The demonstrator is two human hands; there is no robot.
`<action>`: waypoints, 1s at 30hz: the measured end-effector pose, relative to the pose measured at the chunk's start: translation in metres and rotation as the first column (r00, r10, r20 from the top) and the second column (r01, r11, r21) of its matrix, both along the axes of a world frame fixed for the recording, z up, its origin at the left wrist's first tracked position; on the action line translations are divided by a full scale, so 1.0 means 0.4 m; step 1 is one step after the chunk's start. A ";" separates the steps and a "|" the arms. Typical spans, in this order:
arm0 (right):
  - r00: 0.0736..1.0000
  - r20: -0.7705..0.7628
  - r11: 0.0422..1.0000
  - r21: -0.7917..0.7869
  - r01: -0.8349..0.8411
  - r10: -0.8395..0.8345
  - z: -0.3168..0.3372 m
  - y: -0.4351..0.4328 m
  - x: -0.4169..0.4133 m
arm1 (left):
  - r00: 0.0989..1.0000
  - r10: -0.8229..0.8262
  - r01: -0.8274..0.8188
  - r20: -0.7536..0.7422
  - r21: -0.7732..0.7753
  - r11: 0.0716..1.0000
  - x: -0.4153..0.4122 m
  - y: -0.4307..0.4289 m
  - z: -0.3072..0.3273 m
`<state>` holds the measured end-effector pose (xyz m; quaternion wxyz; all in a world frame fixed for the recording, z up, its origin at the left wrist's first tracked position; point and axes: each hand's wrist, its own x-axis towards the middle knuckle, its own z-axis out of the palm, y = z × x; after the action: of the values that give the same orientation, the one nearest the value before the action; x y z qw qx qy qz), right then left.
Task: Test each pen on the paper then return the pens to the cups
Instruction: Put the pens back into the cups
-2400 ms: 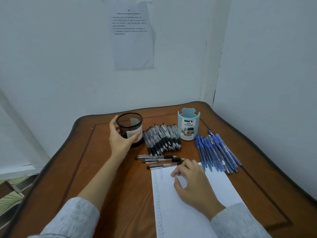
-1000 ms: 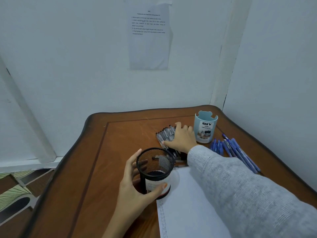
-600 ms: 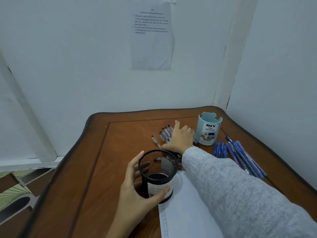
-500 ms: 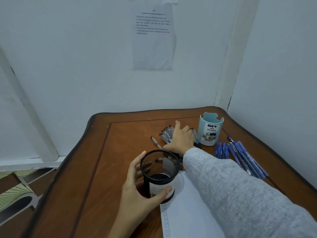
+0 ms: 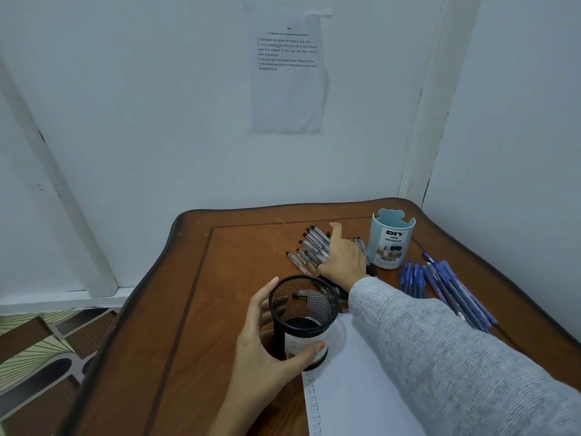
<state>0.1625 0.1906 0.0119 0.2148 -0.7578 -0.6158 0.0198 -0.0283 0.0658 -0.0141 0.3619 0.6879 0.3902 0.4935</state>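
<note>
The left hand (image 5: 267, 347) is wrapped around the black wire-mesh pen cup (image 5: 301, 316). Its thumb lies across the near side over a pale label and its fingers curl round the far left side, so it holds the cup upright on the brown wooden table (image 5: 239, 278). The right arm, in a grey knitted sleeve (image 5: 456, 357), reaches forward across the white sheet of paper (image 5: 355, 391). The right hand (image 5: 342, 262) rests palm down on the heap of clear-barrelled black pens (image 5: 311, 247), with the index finger stretched out straight toward the wall. The other fingers bend down over the pens, and whether they have closed on any cannot be told. The mesh cup stands at the paper's far left corner, with its base at or on the sheet's edge. Nothing shows inside it but the dark bottom. Just right of the black pens stands a light blue plastic cup printed "DIY desk organizer" (image 5: 391, 240), close to the table's far right corner. A row of blue pens (image 5: 446, 287) lies fanned beside it, running toward the right edge. Rows of small pen marks run down the paper's left margin. The table is pushed into a corner of pale walls, which rise directly behind its far and right edges, and a printed paper notice (image 5: 287, 67) is stuck on the back wall. Bare wood stretches left of the mesh cup to the table's curved left edge.
</note>
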 end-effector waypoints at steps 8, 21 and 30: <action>0.975 -0.204 0.995 -0.015 -0.096 0.091 0.010 -0.002 0.041 | 1.000 0.013 -0.013 -0.006 0.016 1.000 -0.002 0.001 -0.002; 0.764 -0.587 0.948 0.301 -0.100 0.267 0.166 -0.118 0.069 | 0.999 -0.014 0.014 0.046 -0.009 1.000 -0.001 -0.003 -0.012; 0.067 -0.911 0.907 0.411 0.093 0.407 0.229 -0.191 -0.049 | 0.997 -0.018 0.018 0.077 -0.009 1.000 0.000 -0.013 -0.013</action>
<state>0.1429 0.1142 0.1036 0.7051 -0.4141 -0.3780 0.4342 -0.0283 0.0606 -0.0191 0.3843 0.6702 0.3722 0.5143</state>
